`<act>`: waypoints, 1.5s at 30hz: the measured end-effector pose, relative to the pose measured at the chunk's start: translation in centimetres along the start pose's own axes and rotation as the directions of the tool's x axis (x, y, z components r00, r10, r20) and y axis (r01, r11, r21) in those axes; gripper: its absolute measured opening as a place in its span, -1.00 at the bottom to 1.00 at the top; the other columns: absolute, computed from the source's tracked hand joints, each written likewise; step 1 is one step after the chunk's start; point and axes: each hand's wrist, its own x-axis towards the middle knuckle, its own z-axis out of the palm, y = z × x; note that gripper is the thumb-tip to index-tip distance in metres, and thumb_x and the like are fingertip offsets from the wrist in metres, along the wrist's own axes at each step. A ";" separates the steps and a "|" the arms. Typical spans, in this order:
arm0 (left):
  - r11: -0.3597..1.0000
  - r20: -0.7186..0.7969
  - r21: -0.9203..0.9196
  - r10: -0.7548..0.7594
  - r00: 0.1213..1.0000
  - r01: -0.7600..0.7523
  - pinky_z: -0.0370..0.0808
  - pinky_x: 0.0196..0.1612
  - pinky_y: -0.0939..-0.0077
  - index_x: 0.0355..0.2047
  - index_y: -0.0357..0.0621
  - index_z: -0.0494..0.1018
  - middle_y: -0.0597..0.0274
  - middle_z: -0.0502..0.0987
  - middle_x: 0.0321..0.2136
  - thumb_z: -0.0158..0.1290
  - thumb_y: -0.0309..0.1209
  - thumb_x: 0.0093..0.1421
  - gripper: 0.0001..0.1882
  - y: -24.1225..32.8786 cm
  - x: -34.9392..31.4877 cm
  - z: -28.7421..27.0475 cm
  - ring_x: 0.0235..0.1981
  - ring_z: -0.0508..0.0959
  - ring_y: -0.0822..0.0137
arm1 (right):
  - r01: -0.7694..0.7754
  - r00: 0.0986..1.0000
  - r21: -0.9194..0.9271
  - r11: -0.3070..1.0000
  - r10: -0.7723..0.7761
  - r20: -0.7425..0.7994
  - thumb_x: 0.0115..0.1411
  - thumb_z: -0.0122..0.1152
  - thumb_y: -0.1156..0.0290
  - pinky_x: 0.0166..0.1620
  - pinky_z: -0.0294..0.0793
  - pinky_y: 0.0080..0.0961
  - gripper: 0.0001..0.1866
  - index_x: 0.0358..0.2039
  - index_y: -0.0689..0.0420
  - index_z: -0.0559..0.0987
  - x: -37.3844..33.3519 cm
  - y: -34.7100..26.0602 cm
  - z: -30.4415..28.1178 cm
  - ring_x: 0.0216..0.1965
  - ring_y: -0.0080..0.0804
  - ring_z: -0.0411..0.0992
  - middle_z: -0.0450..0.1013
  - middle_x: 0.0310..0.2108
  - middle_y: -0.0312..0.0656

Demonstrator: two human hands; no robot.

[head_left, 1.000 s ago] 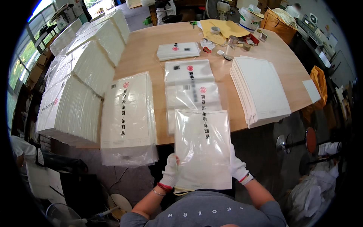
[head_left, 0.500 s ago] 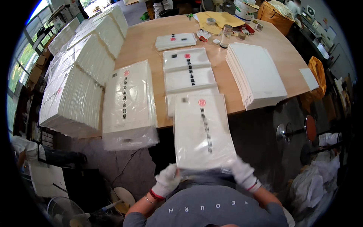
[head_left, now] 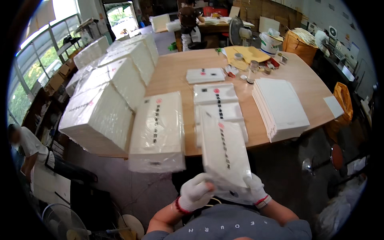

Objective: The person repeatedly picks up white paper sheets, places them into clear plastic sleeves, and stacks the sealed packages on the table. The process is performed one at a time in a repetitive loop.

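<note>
A clear printed plastic bag [head_left: 226, 154] with a white stack inside is held up at a tilt in front of my body, over the table's near edge. My left hand [head_left: 197, 192], in a white knit glove with a bare fingertip showing, is closed at the bag's lower left corner. Gloved too, my right hand [head_left: 256, 190] grips the lower right edge, its fingers partly hidden by the plastic. Beneath the bag's far end lie flat, overlapping printed plastic bags [head_left: 218, 95]. Just left of them rests a pile of filled bags [head_left: 157, 124].
Tall plastic-wrapped stacks [head_left: 98, 116] line the table's left side. A stack of plain white sheets or folders [head_left: 282, 106] stands on the right. A smaller bag pile [head_left: 205, 75], a glass jar [head_left: 253, 72] and yellow paper [head_left: 248, 56] sit farther back. A stool [head_left: 337, 157] is at right.
The view has tilted up. The filled bag has turned from lying nearly square to slanting, its left side raised. My left hand has come inward along the bag's end; my right stays at its corner.
</note>
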 end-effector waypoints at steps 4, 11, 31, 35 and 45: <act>0.936 -0.656 -0.346 -0.192 0.730 -0.065 0.38 -0.36 0.48 -0.61 -0.19 0.34 0.22 0.41 -0.47 -0.17 -0.26 0.28 -0.64 -3.1 -0.8 -3.1 -0.45 0.44 0.34 | 0.112 0.974 -0.022 0.993 -0.105 0.199 0.18 0.02 0.33 -0.18 0.48 -0.35 -0.53 0.08 0.23 0.28 8.0 -1.0 6.7 -0.18 -0.34 0.41 0.37 -0.08 -0.13; 0.815 -0.790 -0.193 -0.459 0.406 0.547 0.33 -0.18 0.56 -0.23 -0.25 0.40 0.22 0.41 -0.35 -0.20 -0.44 0.17 -0.77 -24.4 -9.7 -18.2 -0.29 0.38 0.41 | -0.282 0.843 -0.117 0.952 0.304 0.444 0.21 0.01 0.27 -0.39 0.53 -0.36 -0.70 -0.12 0.16 0.43 20.4 12.4 11.4 -0.60 -0.58 0.28 0.31 -0.51 -0.33; 0.895 -0.113 0.367 -0.227 0.967 0.253 0.39 -0.21 0.18 -0.38 -0.14 0.41 0.06 0.44 -0.37 0.06 -0.41 -0.01 -0.83 -25.3 9.4 12.7 -0.28 0.42 -0.04 | -0.241 0.962 -0.299 0.923 0.187 -0.197 0.26 -0.06 0.29 -0.26 0.54 -0.34 -0.66 -0.03 0.23 0.37 10.6 3.5 -6.3 -0.46 -0.48 0.42 0.40 -0.40 -0.20; 0.703 0.018 0.701 -0.188 0.982 0.121 0.36 -0.14 0.20 -0.37 -0.12 0.46 0.12 0.51 -0.39 0.02 -0.30 0.04 -0.80 -29.5 13.0 13.1 -0.18 0.45 0.12 | -0.185 0.972 -0.281 0.942 0.134 -0.192 0.25 -0.06 0.31 -0.24 0.54 -0.31 -0.65 -0.02 0.23 0.35 9.8 2.6 -7.6 -0.44 -0.50 0.41 0.39 -0.40 -0.19; 0.881 0.319 0.078 -0.465 0.826 0.466 0.42 -0.35 0.47 -0.31 -0.26 0.42 0.19 0.51 -0.53 -0.02 -0.36 0.16 -0.80 -29.7 16.8 12.2 -0.52 0.46 0.37 | 0.073 0.977 -0.127 0.989 -0.096 -0.193 0.18 0.11 0.24 -0.24 0.49 -0.43 -0.61 -0.04 0.18 0.39 23.5 -3.9 -3.2 -0.27 -0.50 0.39 0.40 -0.31 -0.26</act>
